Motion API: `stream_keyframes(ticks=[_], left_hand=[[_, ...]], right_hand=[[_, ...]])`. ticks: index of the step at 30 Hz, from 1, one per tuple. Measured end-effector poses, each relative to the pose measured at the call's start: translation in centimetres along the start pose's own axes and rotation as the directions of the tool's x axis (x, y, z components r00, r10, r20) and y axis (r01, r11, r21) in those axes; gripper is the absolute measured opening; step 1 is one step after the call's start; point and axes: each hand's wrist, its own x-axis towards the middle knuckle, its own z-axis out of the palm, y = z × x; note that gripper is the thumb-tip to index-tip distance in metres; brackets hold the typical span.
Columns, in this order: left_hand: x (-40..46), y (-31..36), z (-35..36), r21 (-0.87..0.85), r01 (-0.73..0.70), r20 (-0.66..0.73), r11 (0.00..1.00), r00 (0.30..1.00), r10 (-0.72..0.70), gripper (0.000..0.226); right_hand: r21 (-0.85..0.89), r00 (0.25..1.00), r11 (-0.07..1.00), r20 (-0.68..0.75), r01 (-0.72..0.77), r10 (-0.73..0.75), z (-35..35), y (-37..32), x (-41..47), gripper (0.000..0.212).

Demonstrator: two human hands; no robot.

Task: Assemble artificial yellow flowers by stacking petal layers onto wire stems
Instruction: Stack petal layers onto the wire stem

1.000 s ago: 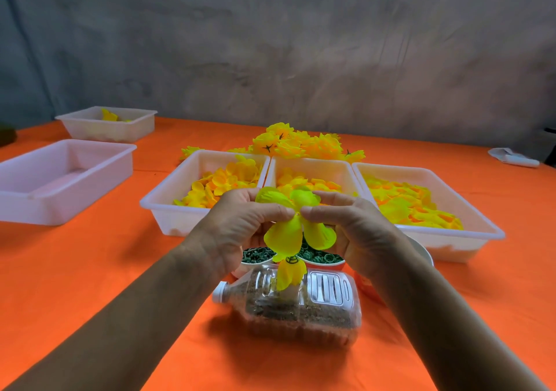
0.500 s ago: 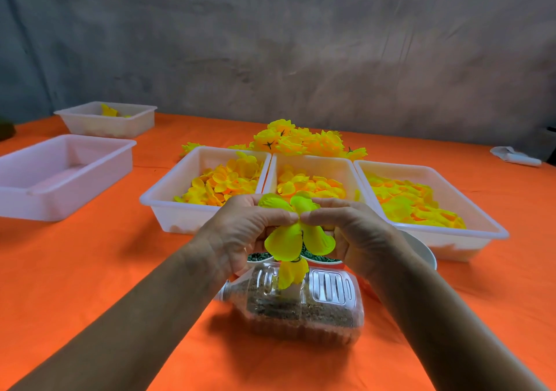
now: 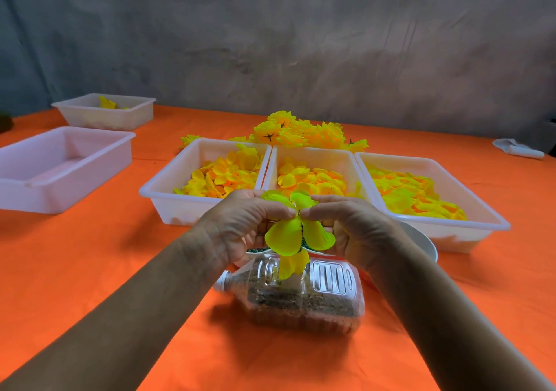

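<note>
A yellow-green petal layer [image 3: 288,234] sits on a thin dark stem, held above a plastic bottle [image 3: 304,297] that lies on its side, filled with brown grit. My left hand [image 3: 243,225] and my right hand [image 3: 352,228] pinch the layer from either side, fingertips meeting at its centre. A smaller yellow flower piece [image 3: 293,266] hangs below it over the bottle. Three white trays behind hold loose yellow petals: left [image 3: 168,198], middle [image 3: 313,156], right [image 3: 493,222]. Finished yellow flowers [image 3: 301,132] are piled behind the trays.
Small bowls of dark green pieces [image 3: 258,250] sit partly hidden under my hands, and a white bowl [image 3: 421,240] shows at the right. An empty white tray [image 3: 60,165] and another tray holding a few petals [image 3: 105,114] stand at the left on the orange tablecloth [image 3: 90,270].
Both hands have pressed the petal layer slightly lower on the stem, and their fingertips have drawn closer together at its centre.
</note>
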Motion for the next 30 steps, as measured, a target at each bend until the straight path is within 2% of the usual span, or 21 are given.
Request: stream_keyframes(ticks=[8,13,22,30], left_hand=[[0.2,-0.5,-0.2,0.068,0.022,-0.01,0.997,1.0,-0.022,0.04],[0.3,-1.0,-0.4,0.096,0.049,-0.005,0.994,0.999,-0.049,0.018],[0.5,-1.4,-0.8,0.175,0.042,-0.058,0.984,0.998,-0.032,0.013],[0.4,-1.8,-1.1,0.238,0.039,-0.062,0.971,0.998,-0.025,0.018]], right_hand=[[-0.069,1.0,0.998,-0.006,-0.007,0.007,-0.1,0.2,-0.1,0.026],[-0.156,0.999,0.987,-0.039,-0.037,0.031,-0.4,0.5,0.1,0.028],[-0.27,0.999,0.961,-0.008,-0.054,0.054,-0.5,0.1,0.3,0.026],[-0.351,0.998,0.935,-0.006,-0.055,0.057,-0.7,0.5,0.6,0.04]])
